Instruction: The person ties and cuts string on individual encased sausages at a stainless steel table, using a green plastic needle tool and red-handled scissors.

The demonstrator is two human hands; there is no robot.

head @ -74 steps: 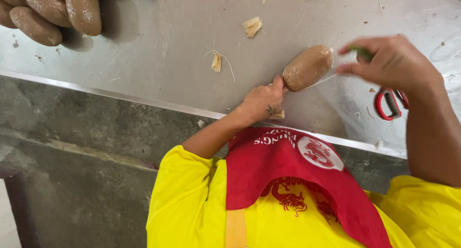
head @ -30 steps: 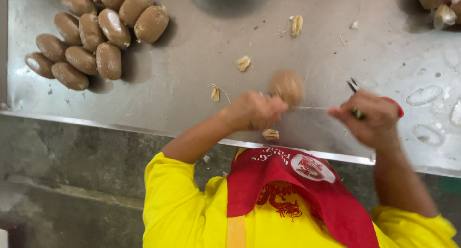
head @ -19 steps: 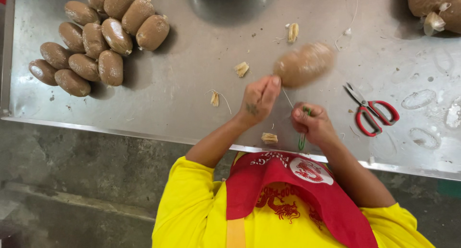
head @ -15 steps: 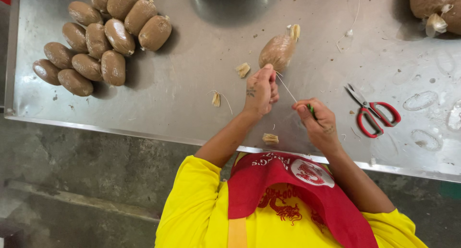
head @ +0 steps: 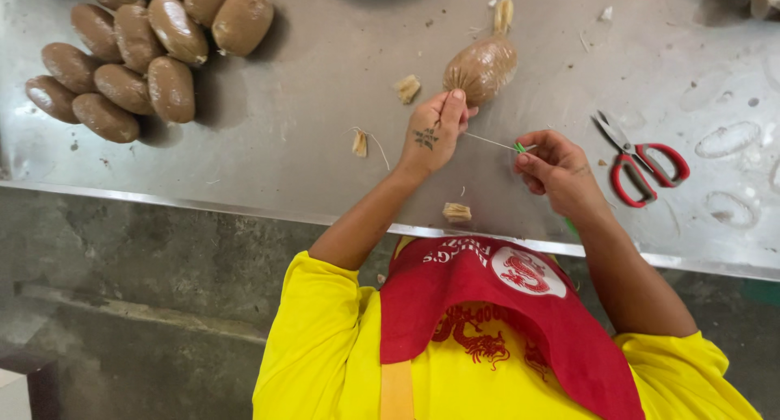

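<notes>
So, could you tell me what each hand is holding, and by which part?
The left hand pinches the brown sausage at its near tied end; the right hand holds the thin string by its other end.

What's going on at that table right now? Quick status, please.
Left hand pinching the near end of the brown sausage. Right hand pulling a thin string taut from it. Red scissors lying to the right, untouched.
</notes>
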